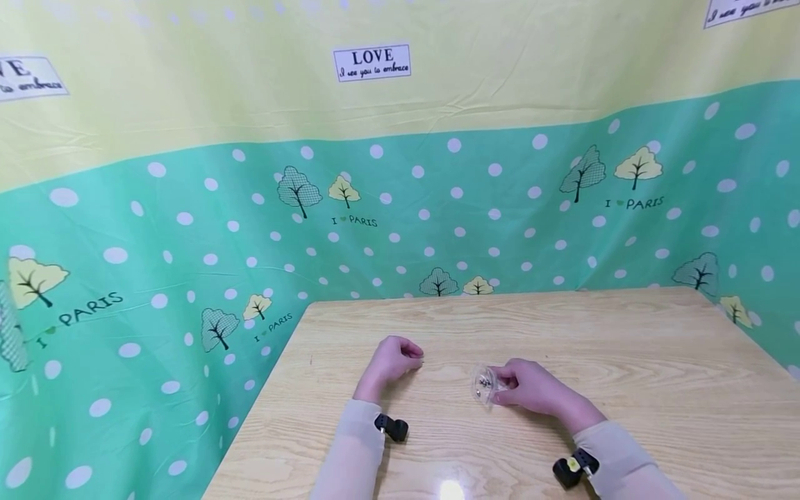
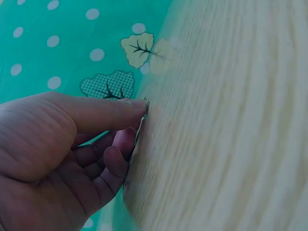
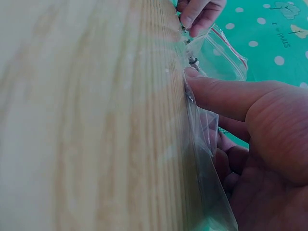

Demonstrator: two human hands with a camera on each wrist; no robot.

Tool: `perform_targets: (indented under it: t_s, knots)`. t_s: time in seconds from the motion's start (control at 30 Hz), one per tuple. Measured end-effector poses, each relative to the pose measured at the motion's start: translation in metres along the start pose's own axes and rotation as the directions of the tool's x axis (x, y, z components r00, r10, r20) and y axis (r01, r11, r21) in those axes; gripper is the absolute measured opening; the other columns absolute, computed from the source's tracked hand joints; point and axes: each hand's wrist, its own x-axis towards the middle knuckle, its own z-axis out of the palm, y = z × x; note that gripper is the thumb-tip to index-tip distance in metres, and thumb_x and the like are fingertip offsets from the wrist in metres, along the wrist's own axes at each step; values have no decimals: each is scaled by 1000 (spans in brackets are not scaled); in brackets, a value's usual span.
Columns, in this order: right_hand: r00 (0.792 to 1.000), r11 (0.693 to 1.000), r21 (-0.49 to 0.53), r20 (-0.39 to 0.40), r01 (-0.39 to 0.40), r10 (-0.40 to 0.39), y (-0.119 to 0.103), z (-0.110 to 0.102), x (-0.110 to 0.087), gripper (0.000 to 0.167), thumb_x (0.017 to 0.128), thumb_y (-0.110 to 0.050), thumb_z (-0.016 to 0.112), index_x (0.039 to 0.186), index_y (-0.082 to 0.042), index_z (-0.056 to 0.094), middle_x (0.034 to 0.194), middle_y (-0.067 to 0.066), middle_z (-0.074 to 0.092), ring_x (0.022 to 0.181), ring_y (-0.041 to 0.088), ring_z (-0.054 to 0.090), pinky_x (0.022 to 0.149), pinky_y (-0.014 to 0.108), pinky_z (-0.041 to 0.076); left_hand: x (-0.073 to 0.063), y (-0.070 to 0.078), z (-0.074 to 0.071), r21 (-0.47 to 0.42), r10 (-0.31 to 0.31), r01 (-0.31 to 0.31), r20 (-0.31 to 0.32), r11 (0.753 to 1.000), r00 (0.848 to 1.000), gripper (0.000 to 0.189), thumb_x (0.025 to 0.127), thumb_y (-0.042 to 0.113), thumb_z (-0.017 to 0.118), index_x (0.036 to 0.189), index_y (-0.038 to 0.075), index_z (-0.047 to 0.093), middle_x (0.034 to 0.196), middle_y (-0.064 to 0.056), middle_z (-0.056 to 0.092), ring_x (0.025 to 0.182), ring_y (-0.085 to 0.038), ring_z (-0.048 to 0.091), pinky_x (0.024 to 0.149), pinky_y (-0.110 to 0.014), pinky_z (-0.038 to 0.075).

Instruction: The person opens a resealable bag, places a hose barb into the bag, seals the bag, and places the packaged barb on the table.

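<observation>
My left hand (image 1: 392, 360) is low over the middle of the table, thumb and fingertips together on a small shiny metal piece (image 2: 145, 101). Most of that piece is hidden by the fingers, and I cannot tell its exact kind. To the right, my right hand (image 1: 532, 386) pinches a clear zip bag (image 1: 480, 397) between thumb and fingers. Inside the bag lie several small dark and silvery metal parts (image 1: 484, 381), which look like screws. In the right wrist view the bag's red-edged zip mouth (image 3: 225, 44) faces the left hand.
The light wood table (image 1: 600, 333) extends beyond both hands to its far edge. Behind it and along the sides hangs a green and yellow curtain (image 1: 400, 208) with dots and trees. Each sleeve carries a black wrist camera, such as the left one (image 1: 394, 427).
</observation>
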Motion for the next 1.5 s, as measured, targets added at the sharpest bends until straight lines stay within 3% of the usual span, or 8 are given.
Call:
perform_targets:
  t_s: [0.33, 0.57, 0.8, 0.97, 1.1, 1.3, 1.5]
  knots:
    - [1000, 1000, -2, 6, -2, 2, 0, -1, 0, 60, 87, -21, 90, 138, 2, 68, 80, 1, 48, 74, 18, 45, 66, 30, 37, 1, 1, 1, 51, 13, -14, 18, 999, 1000, 9, 89, 5, 85, 94, 10, 79, 85, 2, 70, 79, -13, 63, 74, -30, 55]
    - [1000, 1000, 8, 6, -6, 6, -1, 0, 0, 61, 86, -20, 90, 138, 2, 68, 81, 2, 48, 74, 19, 45, 66, 30, 38, 1, 3, 2, 129, 70, -74, 30, 989, 997, 5, 91, 4, 82, 93, 4, 78, 84, 3, 69, 77, -10, 61, 74, -29, 55]
    - [1000, 1000, 10, 3, -9, 9, 0, 0, 0, 60, 86, -20, 90, 138, 2, 69, 80, 2, 48, 74, 19, 46, 66, 31, 38, -3, 10, 3, 186, 56, -67, 61, 980, 997, 6, 100, 7, 75, 95, 8, 73, 92, 2, 67, 85, -14, 60, 84, -36, 55]
    - [1000, 1000, 8, 3, 4, -4, -1, -1, 0, 61, 87, -21, 90, 138, 2, 68, 81, 1, 48, 74, 18, 45, 65, 30, 37, -5, 12, 3, 166, 35, -46, 68, 985, 997, 5, 102, 12, 74, 97, 10, 74, 94, 3, 68, 88, -15, 61, 87, -40, 55]
    - [1000, 1000, 10, 2, 22, -22, -1, -2, -1, 61, 87, -21, 90, 138, 3, 68, 81, 1, 48, 74, 18, 44, 65, 30, 37, -5, 16, 5, 143, 52, -65, 92, 988, 994, 6, 102, 17, 75, 98, 13, 76, 92, 5, 69, 86, -13, 61, 85, -38, 54]
    - [1000, 1000, 11, 8, -2, 2, 0, -1, 0, 61, 87, -21, 90, 139, 2, 68, 81, 1, 48, 74, 18, 45, 65, 30, 38, -7, 35, 17, 82, 117, -131, 163, 988, 980, 7, 102, 17, 75, 96, 14, 77, 88, 5, 70, 81, -12, 63, 76, -30, 53]
    - [1000, 1000, 22, 8, -18, 18, 1, -1, 1, 62, 87, -22, 90, 139, 1, 68, 81, 2, 49, 74, 19, 47, 65, 31, 39, -14, 56, 34, 1, 138, -141, 215, 990, 967, 6, 101, 14, 76, 95, 12, 77, 85, -1, 72, 78, -16, 67, 66, -25, 51]
